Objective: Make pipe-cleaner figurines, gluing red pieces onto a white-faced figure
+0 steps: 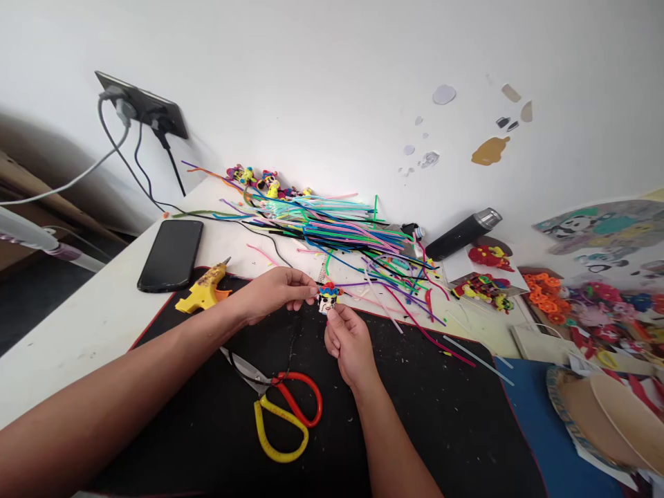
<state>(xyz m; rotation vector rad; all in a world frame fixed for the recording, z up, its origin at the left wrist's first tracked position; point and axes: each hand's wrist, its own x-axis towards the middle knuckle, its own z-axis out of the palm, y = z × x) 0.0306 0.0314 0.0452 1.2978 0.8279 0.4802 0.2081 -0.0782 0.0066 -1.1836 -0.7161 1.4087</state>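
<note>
My left hand (pixel 274 292) and my right hand (pixel 348 340) meet over a black mat (pixel 456 422). Both pinch a small craft figure (pixel 328 297) with a white painted face and a red, blue and yellow top. The left fingers grip it from the left side. My right fingertips hold it from below. Just behind the figure lies a heap of coloured pipe cleaners (pixel 342 228).
Scissors with one red and one yellow handle (pixel 283 408) lie on the mat below my hands. A yellow glue gun (pixel 203 290) and a black phone (pixel 171 254) sit at the left. A black flask (pixel 464 234), finished colourful ornaments (pixel 550 297) and paper plates (pixel 612 415) are at the right.
</note>
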